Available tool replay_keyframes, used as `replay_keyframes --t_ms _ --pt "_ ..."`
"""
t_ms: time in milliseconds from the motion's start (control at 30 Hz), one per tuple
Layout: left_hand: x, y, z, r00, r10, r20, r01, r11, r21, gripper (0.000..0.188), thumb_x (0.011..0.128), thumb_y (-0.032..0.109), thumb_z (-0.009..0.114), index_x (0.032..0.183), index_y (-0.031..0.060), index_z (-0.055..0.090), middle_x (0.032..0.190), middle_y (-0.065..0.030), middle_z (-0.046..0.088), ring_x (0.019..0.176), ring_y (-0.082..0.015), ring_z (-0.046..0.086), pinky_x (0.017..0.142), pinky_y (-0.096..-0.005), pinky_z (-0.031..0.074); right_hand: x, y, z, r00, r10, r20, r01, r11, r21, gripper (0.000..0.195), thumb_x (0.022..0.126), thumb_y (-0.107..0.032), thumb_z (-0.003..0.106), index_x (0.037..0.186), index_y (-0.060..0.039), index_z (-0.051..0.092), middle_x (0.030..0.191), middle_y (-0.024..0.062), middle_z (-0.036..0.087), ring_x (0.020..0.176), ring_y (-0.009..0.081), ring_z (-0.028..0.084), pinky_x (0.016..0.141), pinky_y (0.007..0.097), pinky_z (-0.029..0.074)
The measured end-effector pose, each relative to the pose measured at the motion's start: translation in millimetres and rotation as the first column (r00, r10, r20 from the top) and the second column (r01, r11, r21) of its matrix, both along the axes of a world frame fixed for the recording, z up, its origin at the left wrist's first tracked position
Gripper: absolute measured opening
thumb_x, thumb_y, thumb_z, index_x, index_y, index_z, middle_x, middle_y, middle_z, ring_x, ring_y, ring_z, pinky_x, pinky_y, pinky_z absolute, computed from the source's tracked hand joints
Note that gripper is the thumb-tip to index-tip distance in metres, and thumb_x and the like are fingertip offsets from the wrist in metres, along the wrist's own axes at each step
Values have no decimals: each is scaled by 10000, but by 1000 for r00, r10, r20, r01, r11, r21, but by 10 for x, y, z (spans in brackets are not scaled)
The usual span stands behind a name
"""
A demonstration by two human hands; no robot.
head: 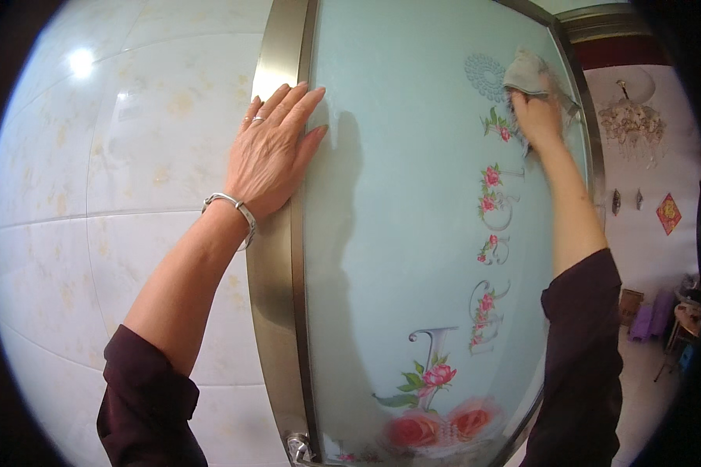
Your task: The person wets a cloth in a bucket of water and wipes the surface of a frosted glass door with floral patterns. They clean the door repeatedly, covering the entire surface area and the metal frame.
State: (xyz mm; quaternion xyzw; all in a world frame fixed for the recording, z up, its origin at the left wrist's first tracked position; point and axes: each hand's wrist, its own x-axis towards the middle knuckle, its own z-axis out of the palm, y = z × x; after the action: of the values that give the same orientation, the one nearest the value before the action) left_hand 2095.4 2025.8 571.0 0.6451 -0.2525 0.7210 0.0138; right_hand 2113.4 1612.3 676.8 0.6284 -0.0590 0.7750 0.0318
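Observation:
Before me stands a frosted glass door panel (409, 204) with printed pink roses and ornate letters, set in a brass-toned metal frame (277, 280). My left hand (274, 146) lies flat on the frame's left upright, fingertips reaching the glass edge; it wears a ring and a silver bracelet (232, 201). High on the right, my right hand (538, 117) grips a grey cloth (524, 73) against the glass, beside a printed dotted rosette (486, 76). The right hand is a little blurred, and part of the cloth is hidden behind it.
A marbled white tile wall (152, 146) adjoins the frame on the left. A metal door handle (298, 446) sits low on the frame. Beyond the door's right edge, a room shows a crystal chandelier (634, 119), a red diamond wall ornament (669, 214) and purple items (651, 318) near the floor.

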Motion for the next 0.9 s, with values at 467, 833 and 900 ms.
replay_keyframes --t_ms 467,833,900 --pt "19 -296 169 925 -352 144 374 910 -177 564 963 441 453 1431 132 391 1353 -125 517 1259 -304 449 1095 -451 270 -76 2328 -445 941 288 -179 -335 709 -621 376 872 -411 528 1158 -203 655 1451 160 392 1240 342 488 1028 466 399" --pt "203 -597 656 973 216 76 -192 950 -245 568 969 562 323 1422 233 422 1490 -54 386 1420 -232 264 1181 -450 101 217 -608 622 997 -69 31 66 995 72 622 911 -576 356 1335 -154 526 1451 190 397 1352 343 349 1093 452 290" --pt "193 -635 823 975 206 80 -179 949 -257 559 970 540 332 1402 208 455 1467 -72 419 1407 -255 293 1173 -483 122 80 -1129 903 976 -211 -50 206 973 -103 715 903 -615 331 1367 -93 485 1451 182 405 1384 331 298 1102 424 289"
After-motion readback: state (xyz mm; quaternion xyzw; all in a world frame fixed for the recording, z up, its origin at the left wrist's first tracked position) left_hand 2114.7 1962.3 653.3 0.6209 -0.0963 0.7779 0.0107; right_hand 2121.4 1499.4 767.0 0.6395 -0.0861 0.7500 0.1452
